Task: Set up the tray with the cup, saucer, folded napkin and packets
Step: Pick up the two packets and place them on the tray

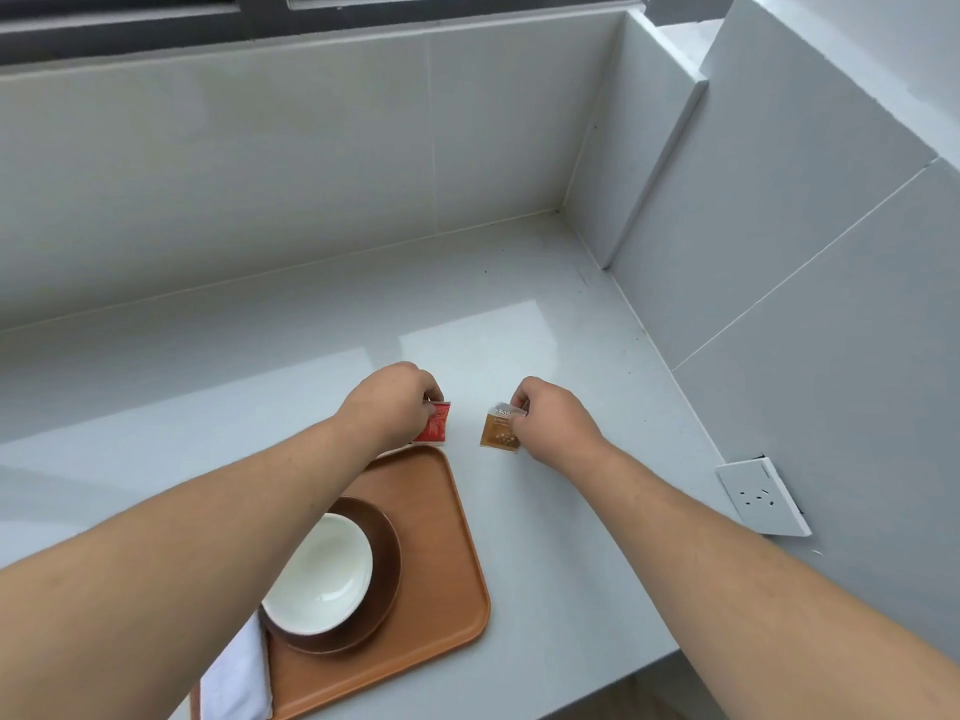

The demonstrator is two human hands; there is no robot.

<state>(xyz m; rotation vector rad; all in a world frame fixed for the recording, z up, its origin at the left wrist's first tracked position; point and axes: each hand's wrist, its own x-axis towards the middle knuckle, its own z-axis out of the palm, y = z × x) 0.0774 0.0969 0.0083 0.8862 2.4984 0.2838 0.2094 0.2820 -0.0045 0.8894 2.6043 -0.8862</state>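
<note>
Beyond the far edge of the orange tray (447, 553), the left hand (392, 402) pinches a red packet (435, 424) and the right hand (553, 415) pinches a brown packet (497, 431) over the bench (571, 537). The white cup (319, 571) sits on the dark saucer (387, 563); the white napkin (236, 678) lies at the tray's near-left corner.

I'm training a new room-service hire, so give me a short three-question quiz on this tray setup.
1. True or false: the brown packet already lies on the tray.
2. Which hand holds the red packet? A) left hand B) right hand
3. Fill in: the white cup sits on the dark ____.

Key: 1 false, it is held over the counter; 2 A; 3 saucer.
</note>
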